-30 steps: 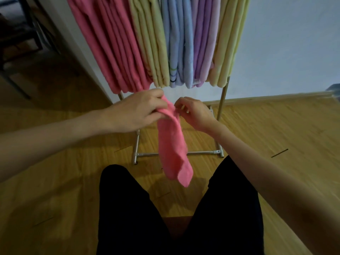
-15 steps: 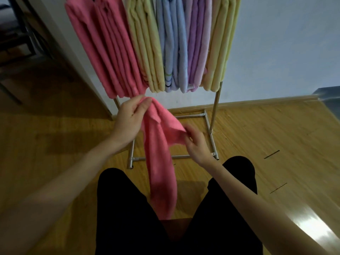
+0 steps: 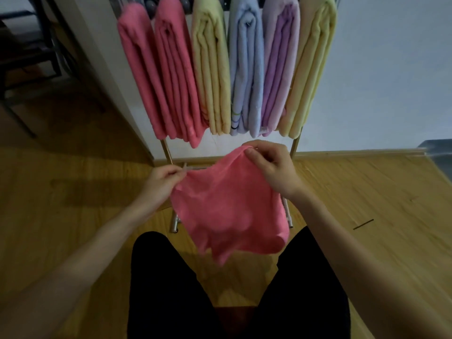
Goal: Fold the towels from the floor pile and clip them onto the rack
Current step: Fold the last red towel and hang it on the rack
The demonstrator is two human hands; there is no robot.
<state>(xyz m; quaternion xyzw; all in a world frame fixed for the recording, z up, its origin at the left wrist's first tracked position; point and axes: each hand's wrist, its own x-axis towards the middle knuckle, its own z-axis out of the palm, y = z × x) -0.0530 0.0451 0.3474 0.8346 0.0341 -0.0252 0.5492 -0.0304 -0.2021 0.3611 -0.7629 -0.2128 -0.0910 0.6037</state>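
Note:
A pink towel (image 3: pixel 230 211) hangs spread between my hands, above my knees and in front of the rack. My left hand (image 3: pixel 161 178) pinches its upper left corner. My right hand (image 3: pixel 271 165) grips the upper right corner, held a little higher. The towel's lower edge droops loose and crumpled. Behind it stands the metal rack (image 3: pixel 294 145), with folded towels hanging side by side: two pink (image 3: pixel 161 74), a yellow (image 3: pixel 211 74), a blue (image 3: pixel 245 77), a purple (image 3: pixel 278 72) and another yellow (image 3: pixel 310 69). The floor pile is out of view.
Wooden floor (image 3: pixel 367 192) runs all around, with a white wall (image 3: pixel 391 69) and skirting behind the rack. Dark chair legs (image 3: pixel 29 69) stand at the far left. My legs in black trousers (image 3: pixel 166 289) fill the bottom middle. A grey object (image 3: pixel 437 155) sits at the right edge.
The towel hung as a narrow bunched strip from my left hand; my hands have moved apart and it is now spread wide between both. The view has tilted upward toward the rack.

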